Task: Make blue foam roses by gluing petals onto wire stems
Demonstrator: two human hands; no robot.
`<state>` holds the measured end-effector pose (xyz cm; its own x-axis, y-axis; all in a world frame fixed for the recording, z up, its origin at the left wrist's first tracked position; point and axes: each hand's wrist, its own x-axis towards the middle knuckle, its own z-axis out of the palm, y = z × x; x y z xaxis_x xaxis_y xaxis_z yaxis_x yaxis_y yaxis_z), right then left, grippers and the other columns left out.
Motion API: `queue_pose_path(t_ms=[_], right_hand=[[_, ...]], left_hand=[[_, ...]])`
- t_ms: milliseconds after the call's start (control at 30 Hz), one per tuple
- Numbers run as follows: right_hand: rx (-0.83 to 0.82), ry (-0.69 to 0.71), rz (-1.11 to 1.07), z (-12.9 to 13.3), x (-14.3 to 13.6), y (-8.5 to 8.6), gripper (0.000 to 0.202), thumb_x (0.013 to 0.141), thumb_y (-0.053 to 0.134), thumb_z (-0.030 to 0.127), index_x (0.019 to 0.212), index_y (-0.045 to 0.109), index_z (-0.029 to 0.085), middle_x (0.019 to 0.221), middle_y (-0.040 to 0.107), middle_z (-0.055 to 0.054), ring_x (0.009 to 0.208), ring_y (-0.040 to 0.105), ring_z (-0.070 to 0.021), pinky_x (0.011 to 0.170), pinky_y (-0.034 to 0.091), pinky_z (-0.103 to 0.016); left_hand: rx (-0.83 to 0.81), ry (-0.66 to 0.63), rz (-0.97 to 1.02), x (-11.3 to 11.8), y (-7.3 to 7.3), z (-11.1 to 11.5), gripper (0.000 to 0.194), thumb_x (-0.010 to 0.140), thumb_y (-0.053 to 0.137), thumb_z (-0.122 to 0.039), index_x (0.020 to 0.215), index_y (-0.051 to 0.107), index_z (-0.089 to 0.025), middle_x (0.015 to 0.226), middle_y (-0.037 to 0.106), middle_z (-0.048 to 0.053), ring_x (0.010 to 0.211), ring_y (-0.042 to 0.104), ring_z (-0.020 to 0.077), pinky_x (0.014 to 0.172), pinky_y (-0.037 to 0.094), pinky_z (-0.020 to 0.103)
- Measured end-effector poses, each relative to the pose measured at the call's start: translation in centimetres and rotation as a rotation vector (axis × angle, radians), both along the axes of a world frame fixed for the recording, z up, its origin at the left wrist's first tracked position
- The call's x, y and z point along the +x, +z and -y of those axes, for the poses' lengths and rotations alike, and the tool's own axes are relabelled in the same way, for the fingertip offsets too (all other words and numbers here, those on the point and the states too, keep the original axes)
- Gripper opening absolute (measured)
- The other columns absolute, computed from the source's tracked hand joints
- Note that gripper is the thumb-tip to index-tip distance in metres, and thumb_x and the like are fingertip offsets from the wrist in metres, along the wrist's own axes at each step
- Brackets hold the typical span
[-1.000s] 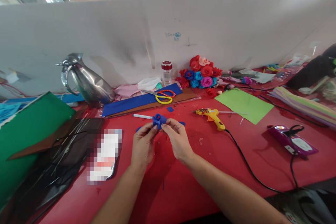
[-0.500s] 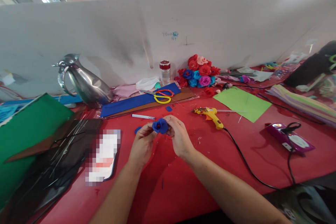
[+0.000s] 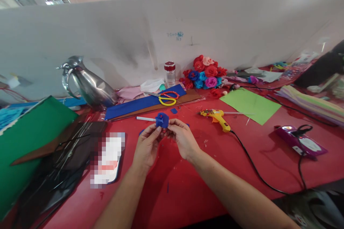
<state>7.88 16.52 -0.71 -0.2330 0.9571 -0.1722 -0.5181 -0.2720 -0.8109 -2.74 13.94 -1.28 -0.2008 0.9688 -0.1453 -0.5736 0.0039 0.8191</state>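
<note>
Between my two hands, above the red table, is a blue paper flower (image 3: 162, 119) with a small red spot at its centre. My left hand (image 3: 148, 143) is closed on it, thumb on the near side below the petals. The fingers of my right hand (image 3: 182, 137) pinch at its lower right side; their tips are partly hidden. A white marker (image 3: 145, 118) lies just behind the flower on the left. Beyond it, scissors with red and yellow handles (image 3: 167, 98) rest on blue paper (image 3: 139, 105). A small blue piece (image 3: 174, 111) lies near them.
A yellow glue gun (image 3: 215, 116) with a black cord lies to the right, near a green sheet (image 3: 249, 105) and a purple power box (image 3: 298, 141). Behind are a bouquet (image 3: 206, 72), a glass jar (image 3: 170, 75) and a steel jug (image 3: 91, 86). A phone (image 3: 109, 159) lies left.
The flower has tilted, so its side now shows more, and it has risen slightly toward the marker. My right fingers have shifted lower along it.
</note>
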Motion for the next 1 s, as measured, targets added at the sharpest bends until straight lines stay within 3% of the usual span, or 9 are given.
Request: queue_pose_path(t_ms=[600,700,800,900,1000], right_hand=[[0.051,0.004,0.053,0.0,-0.5,-0.9,0.003,0.057,0.061,0.023,0.059,0.061,0.02,0.055,0.059,0.003,0.054,0.05,-0.0112,0.056,0.037,-0.025],[0.114,-0.058,0.148,-0.8,0.1,-0.6,0.009,0.058,0.061,0.026,0.065,0.062,0.021,0.057,0.059,0.003,0.054,0.05,-0.012,0.055,0.037,-0.025],[0.293,-0.268,0.381,-2.5,3.1,0.3,0.016,0.063,0.058,0.031,0.074,0.063,0.021,0.066,0.061,0.001,0.06,0.052,-0.0142,0.06,0.04,-0.027],[0.474,-0.43,0.854,-4.4,8.7,0.7,0.015,0.07,0.052,0.03,0.076,0.062,0.021,0.075,0.063,-0.002,0.069,0.056,-0.0176,0.069,0.042,-0.031],[0.363,-0.483,1.432,-5.1,14.8,-0.5,0.019,0.071,0.057,0.028,0.087,0.063,0.019,0.09,0.066,-0.009,0.086,0.059,-0.0245,0.075,0.041,-0.035]], left_hand=[[-0.011,0.036,-0.053,0.0,-0.4,-0.2,0.019,0.056,0.083,-0.022,0.071,0.073,-0.016,0.068,0.068,0.001,0.063,0.058,0.0111,0.066,0.047,0.025],[-0.048,0.066,-0.076,-0.2,-0.5,-0.3,0.025,0.052,0.085,-0.024,0.071,0.073,-0.016,0.066,0.067,-0.001,0.058,0.056,0.009,0.061,0.045,0.022],[-0.132,0.102,-0.088,-0.6,-0.8,-0.6,0.029,0.048,0.086,-0.026,0.07,0.071,-0.016,0.059,0.063,-0.003,0.051,0.052,0.0062,0.053,0.038,0.018],[-0.197,0.067,-0.104,-1.0,-1.1,-0.8,0.03,0.046,0.086,-0.028,0.068,0.069,-0.016,0.053,0.06,-0.004,0.049,0.051,0.0063,0.049,0.033,0.017],[-0.235,0.017,-0.138,-1.0,-1.2,-0.8,0.029,0.046,0.085,-0.028,0.067,0.069,-0.017,0.052,0.059,-0.003,0.049,0.051,0.0078,0.047,0.03,0.019]])
